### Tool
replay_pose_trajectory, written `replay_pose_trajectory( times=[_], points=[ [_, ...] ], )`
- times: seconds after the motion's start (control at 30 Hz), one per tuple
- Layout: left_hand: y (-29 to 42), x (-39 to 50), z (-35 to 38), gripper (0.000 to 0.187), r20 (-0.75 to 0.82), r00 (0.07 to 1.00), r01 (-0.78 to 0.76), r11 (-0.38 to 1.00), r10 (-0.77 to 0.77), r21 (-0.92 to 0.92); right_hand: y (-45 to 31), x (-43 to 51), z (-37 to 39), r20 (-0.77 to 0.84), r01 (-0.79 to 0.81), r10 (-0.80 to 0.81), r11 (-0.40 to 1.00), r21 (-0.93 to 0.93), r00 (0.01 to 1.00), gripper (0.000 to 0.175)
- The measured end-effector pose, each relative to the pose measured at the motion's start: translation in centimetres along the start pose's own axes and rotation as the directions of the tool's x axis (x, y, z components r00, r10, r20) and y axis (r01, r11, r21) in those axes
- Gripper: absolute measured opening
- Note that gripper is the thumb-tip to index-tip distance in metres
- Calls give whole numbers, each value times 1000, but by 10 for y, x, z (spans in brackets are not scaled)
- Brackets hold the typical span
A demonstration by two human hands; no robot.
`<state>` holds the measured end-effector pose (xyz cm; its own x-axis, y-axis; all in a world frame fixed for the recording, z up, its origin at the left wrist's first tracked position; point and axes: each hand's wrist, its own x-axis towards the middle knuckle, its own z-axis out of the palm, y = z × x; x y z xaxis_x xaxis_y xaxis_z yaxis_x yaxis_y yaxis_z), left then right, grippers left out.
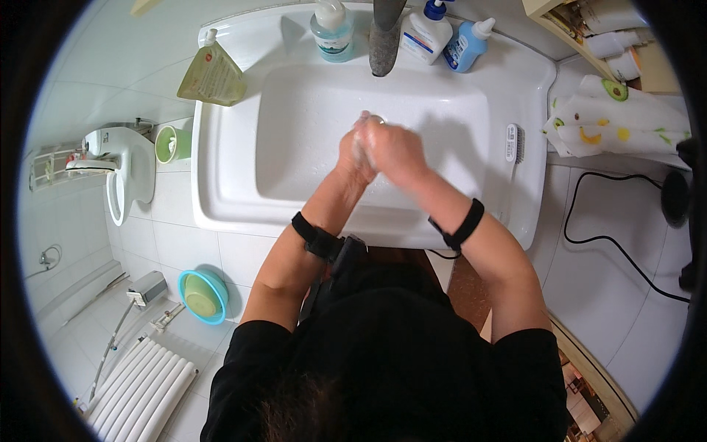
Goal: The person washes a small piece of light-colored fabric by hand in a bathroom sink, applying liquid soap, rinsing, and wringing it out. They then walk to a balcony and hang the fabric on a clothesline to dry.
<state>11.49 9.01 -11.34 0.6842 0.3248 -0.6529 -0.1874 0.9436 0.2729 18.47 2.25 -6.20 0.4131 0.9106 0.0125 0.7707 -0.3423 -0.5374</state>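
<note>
Over the basin of a white ceramic sink (pixel 298 138), my left hand (pixel 354 152) and my right hand (pixel 393 149) are pressed together, with whitish lather on the skin between them. The right hand lies over part of the left, so some fingers are hidden and slightly blurred. No object shows in either hand. Just beyond them is the metal drain (pixel 378 119). Above the basin's back edge hangs the grey faucet (pixel 384 50); whether water runs cannot be told. Small drops dot the basin floor.
Along the back rim stand a clear blue pump bottle (pixel 333 41), a white pump bottle (pixel 425 36) and a blue squeeze bottle (pixel 465 48). A greenish refill pouch (pixel 212 77) occupies the left corner. A brush (pixel 513 145) rests on the right rim, near a fruit-print cloth (pixel 613 124).
</note>
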Motion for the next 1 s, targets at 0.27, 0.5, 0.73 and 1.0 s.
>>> replay_pose_trajectory(
  times=[0.27,0.5,0.73,1.0],
  points=[
    [26,-13,5,47,-71,997,-4,992,12,123,70,24,-44,222,-380,397,380,843,891,24],
    [26,-27,18,31,140,988,13,937,-66,349,55,-2,-40,169,-212,130,494,843,977,25],
    [27,-35,31,36,120,992,0,954,-38,301,37,-9,-40,57,-93,74,742,664,996,30],
    [42,-17,-2,41,263,964,-101,951,22,292,66,2,-51,-3,-180,312,556,811,950,19]
  ],
)
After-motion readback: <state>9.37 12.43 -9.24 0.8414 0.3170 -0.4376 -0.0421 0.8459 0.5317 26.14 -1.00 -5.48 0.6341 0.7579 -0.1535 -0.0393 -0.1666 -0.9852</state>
